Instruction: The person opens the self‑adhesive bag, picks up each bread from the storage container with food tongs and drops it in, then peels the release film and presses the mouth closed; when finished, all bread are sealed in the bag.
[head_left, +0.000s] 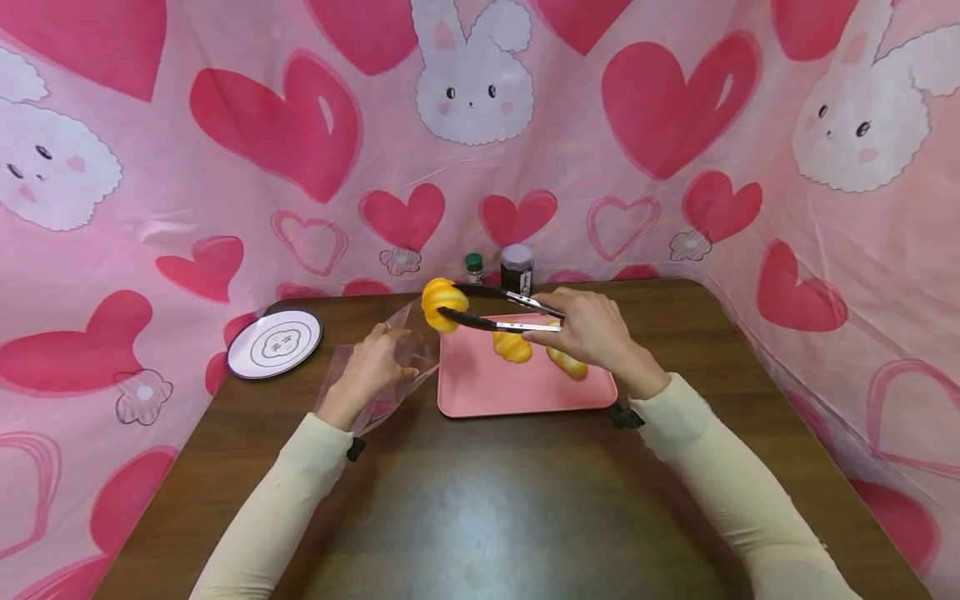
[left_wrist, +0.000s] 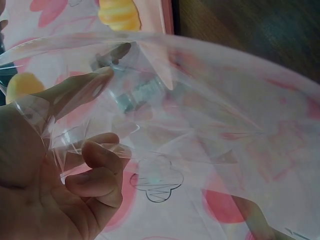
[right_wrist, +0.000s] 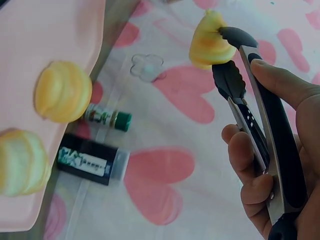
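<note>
In the head view my left hand (head_left: 375,367) holds a clear plastic bag (left_wrist: 225,125), its film stretched over the hand. The left wrist view shows some fingers curled at the film and others extended, spreading the bag's mouth. My right hand (head_left: 588,327) grips black-and-silver tongs (right_wrist: 270,120). Between the tongs' tips is a yellow bread roll (head_left: 441,303), raised beside the bag's mouth. Below the tongs, two more yellow rolls, one in the middle (head_left: 513,343) and one to the right (head_left: 567,362), lie on a pink tray (head_left: 495,396).
A white plate (head_left: 255,354) with a dark rim sits at the left of the brown wooden table (head_left: 465,500). Behind the tray stand a green-capped small bottle (head_left: 474,265) and a dark jar (head_left: 516,271) with a pale lid. A pink heart-print cloth (head_left: 300,167) hangs around the table.
</note>
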